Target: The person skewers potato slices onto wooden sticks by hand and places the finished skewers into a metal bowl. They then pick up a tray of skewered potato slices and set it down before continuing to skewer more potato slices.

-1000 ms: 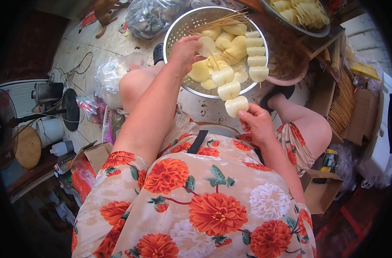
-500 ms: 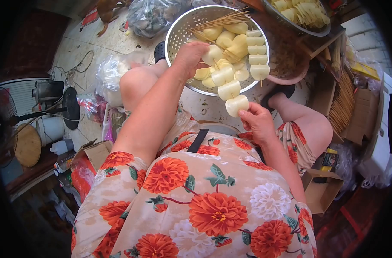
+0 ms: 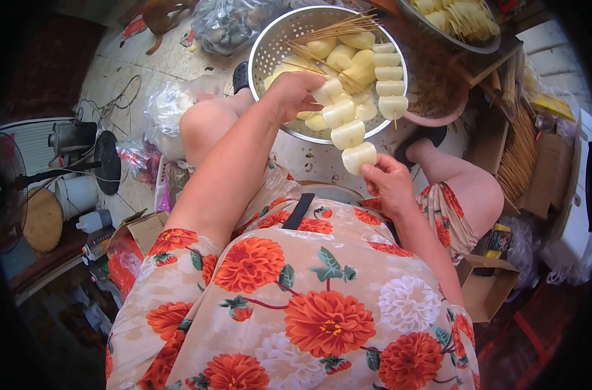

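In my right hand (image 3: 388,184), thumb and fingers pinch the near end of a bamboo skewer, close to its last slice. Several thick, pale potato slices (image 3: 348,134) are threaded along it, slanting away to the upper left. At the far end, my left hand (image 3: 297,96) grips another potato slice (image 3: 328,91) against the row. Beneath is a metal colander (image 3: 262,57) with peeled potatoes (image 3: 361,67) and loose slices inside. A finished-looking skewer of potato slices (image 3: 390,81) leans on the colander's right side. Bare bamboo skewers (image 3: 335,32) lie across the top.
A second colander (image 3: 461,45) with skewered slices stands at the upper right, above a pinkish basin (image 3: 448,116). More bamboo skewers (image 3: 518,156) fill a box on the right. Plastic bags (image 3: 169,114) and a fan (image 3: 106,162) are on the left.
My left hand has moved slightly right and down, bringing the slice it holds closer to the others on the skewer. My right hand has hardly moved.
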Tool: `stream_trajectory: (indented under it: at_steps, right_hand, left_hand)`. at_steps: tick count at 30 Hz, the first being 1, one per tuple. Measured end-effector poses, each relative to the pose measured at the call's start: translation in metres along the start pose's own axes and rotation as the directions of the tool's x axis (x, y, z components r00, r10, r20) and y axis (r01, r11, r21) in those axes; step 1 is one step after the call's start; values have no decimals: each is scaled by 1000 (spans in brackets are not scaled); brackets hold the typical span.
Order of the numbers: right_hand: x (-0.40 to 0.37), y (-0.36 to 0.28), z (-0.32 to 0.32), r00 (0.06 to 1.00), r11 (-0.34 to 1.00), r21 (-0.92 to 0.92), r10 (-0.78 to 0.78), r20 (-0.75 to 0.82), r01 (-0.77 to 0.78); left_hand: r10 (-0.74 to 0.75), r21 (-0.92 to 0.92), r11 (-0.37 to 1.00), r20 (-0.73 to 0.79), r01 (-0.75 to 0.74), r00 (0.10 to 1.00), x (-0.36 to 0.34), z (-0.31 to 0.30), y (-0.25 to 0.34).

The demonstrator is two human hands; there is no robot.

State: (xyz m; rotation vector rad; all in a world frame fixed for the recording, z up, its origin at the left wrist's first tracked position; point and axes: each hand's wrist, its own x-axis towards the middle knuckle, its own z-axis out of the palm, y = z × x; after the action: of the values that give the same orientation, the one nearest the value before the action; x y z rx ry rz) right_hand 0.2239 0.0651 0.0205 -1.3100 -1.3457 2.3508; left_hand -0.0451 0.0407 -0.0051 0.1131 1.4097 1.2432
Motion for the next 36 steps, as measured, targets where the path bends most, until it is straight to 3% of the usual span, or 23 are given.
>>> stream_trajectory:
  at_steps: [5,15,18,20,21,22,24,26,27,29,36]
  right_hand:
    - [2,3,-1,1000,1000,4,-1,-8,1]
    - [2,-1,-3,999,999,43,-18,-37,20]
    - [4,-6,-8,992,989,119,-79,-98,90]
    - [4,-10,-13,983,976,170,-111,-143,135]
    - [3,-14,-14,973,963,201,-142,-184,179]
    - [3,-16,-17,959,947,231,-172,-226,224]
    - [5,-15,-23,950,940,229,-195,-242,251]
    - [5,-18,-26,936,924,245,-224,-273,293]
    - [5,-18,-27,936,926,243,-221,-274,289]
    - [5,-17,-31,935,921,242,-242,-261,306]
    - [5,-22,-26,937,923,238,-239,-256,301]
  left_hand:
    - [-68,62,996,55,64,996,-12,9,2]
    - [-23,52,998,56,20,998,-5,12,0]
    - [9,-22,1000,-69,-10,998,7,14,-2]
    - [151,135,982,-114,-135,982,15,15,-5]
    - [148,133,982,-114,-132,982,19,17,-8]
    - [157,243,959,-39,-143,987,23,22,-10]
    - [153,345,925,37,-157,987,30,34,-17]
    - [27,543,834,132,-95,991,36,47,-27]
    - [23,540,837,133,-92,991,39,51,-32]
    - [59,772,604,205,-198,977,45,57,-46]
    - [47,815,462,371,-350,927,40,56,-48]
